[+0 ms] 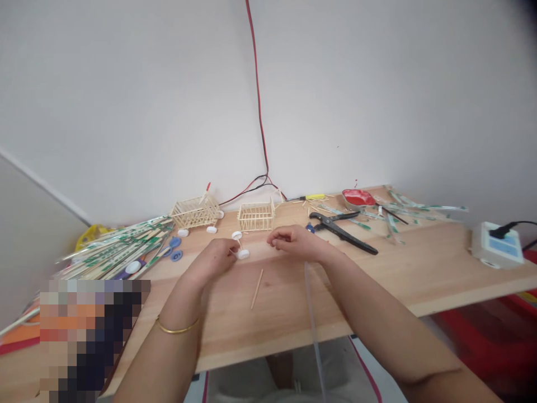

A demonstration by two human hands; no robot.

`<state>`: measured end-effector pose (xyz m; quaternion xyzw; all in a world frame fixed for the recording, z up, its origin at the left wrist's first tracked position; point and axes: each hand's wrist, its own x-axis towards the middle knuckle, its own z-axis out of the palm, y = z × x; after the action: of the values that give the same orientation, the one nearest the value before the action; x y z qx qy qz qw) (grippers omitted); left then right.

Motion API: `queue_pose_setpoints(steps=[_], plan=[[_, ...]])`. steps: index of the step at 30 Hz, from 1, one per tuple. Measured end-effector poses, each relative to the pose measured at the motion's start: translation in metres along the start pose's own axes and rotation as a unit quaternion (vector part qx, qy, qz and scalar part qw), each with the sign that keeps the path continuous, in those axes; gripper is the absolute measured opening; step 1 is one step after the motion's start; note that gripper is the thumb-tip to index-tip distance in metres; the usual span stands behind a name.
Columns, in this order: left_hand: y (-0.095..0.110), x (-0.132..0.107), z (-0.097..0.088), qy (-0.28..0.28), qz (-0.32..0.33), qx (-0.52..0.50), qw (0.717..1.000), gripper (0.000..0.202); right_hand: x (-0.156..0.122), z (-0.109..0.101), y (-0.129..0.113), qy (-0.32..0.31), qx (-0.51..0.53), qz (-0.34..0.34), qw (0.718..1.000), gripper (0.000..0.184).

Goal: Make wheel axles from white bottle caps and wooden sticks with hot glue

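My left hand (216, 258) is closed at the fingertips on a pair of white caps (243, 254) joined by a thin stick. Part of the stick is hidden by the fingers. To the right, my right hand (296, 242) hovers over the table with its fingers loosely bent and apart, and nothing shows between them. A single wooden stick (257, 289) lies between my forearms. Behind the hands stands a small cart frame of sticks (255, 216). Left of it is a stick cart (195, 210) with white cap wheels.
Wrapped chopsticks (126, 249) are piled at the left, near blue caps (175, 242). Black-handled cutters (342, 232), a red-stained dish (358, 197) and a yellow-handled tool (315, 196) lie right. A white power box (497, 246) sits at the far right. A translucent strip (312, 319) crosses the table's front edge.
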<state>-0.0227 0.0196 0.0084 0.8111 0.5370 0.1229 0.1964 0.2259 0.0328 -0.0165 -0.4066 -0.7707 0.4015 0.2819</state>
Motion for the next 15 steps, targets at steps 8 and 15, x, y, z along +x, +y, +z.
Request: queue_pose_setpoints(steps=[8,15], plan=[[-0.017,-0.006,-0.031,0.173,-0.125,-0.216,0.953,0.026,-0.001,0.001,-0.002,0.003,0.001,0.01,1.0,0.024],[-0.024,-0.019,-0.053,0.387,-0.22,-0.135,0.885,0.021,-0.001,0.007,-0.012,0.013,-0.033,0.022,0.999,0.022]])
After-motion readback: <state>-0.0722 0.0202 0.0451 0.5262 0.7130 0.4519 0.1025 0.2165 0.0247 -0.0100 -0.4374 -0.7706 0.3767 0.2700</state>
